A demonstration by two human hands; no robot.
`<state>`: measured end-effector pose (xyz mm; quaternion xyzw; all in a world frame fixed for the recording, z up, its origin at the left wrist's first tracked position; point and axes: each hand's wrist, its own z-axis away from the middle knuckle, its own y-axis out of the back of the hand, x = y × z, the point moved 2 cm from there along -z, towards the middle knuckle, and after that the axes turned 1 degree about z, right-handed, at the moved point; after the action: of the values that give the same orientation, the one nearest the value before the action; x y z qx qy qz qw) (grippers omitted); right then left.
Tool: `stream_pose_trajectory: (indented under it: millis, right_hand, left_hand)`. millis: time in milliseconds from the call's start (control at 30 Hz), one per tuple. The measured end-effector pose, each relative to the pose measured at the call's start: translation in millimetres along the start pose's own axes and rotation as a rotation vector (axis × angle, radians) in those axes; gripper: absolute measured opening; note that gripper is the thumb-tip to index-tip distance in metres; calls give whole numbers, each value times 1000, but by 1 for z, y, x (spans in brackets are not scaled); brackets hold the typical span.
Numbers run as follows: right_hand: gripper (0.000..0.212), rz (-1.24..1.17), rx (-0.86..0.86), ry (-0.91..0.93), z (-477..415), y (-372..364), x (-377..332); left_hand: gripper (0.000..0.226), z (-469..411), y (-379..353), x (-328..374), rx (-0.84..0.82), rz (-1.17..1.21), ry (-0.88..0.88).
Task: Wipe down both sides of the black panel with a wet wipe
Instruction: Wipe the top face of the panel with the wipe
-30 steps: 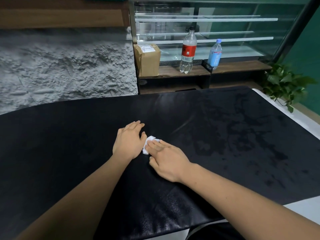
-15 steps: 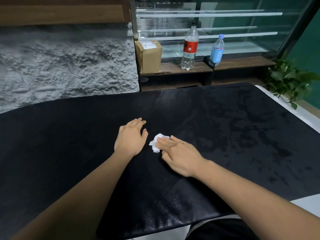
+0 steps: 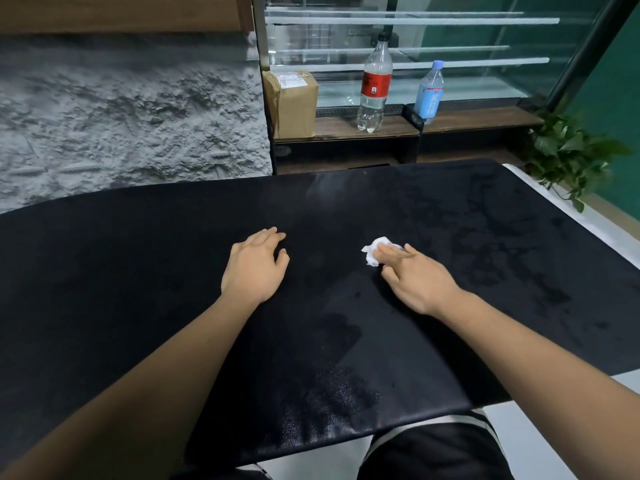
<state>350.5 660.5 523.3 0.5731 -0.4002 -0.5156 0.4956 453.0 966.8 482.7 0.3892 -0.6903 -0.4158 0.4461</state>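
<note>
Right now your right hand (image 3: 419, 278) lies with straight fingers on top of the wet wipe (image 3: 373, 252), pressing the crumpled white wad flat against the black panel (image 3: 156, 289) rather than pinching it. That makes sense for wiping, since flat fingers spread the pressure and let the wad slide. Your left hand (image 3: 254, 268) rests palm down on the panel, well apart from the wipe, fingers relaxed and holding nothing. It looks to be there as a brace, so the panel does not shift on the desk (image 3: 609, 233) under the rubbing.

The wipe sits near the middle of the panel, a little right of centre. The panel itself covers almost the whole desk, and its near edge overhangs towards your lap. Darker, blotchy marks show on its right half (most likely dampness, though glare makes that hard to judge), while the left half reads as an even matt black. By that, you are probably partway across the top face.

Much stays out of sight. The underside of the panel is hidden completely, so you cannot tell from here whether it has been cleaned. Your fingers cover a good part of the wipe, so how it is folded is unclear. The desk shows only as pale strips along the right and near edges, and the panel's left end runs out of view.
</note>
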Motion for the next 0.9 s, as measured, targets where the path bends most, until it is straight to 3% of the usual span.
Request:
stream_pose_trajectory:
  millis: [233,400,900]
  right_hand:
    - [32,7,52,-53,4,-9,-22]
    - [29,5,114,41,21,-20,-49]
    - [63,50,-16,204,56,-38,-112]
  left_hand:
    - [47,-1,-1,-1,-2,-9,3]
    - [47,-1,-2,-1,-1,-16,-4]
    - [46,0,-1,0,7,-16,-5]
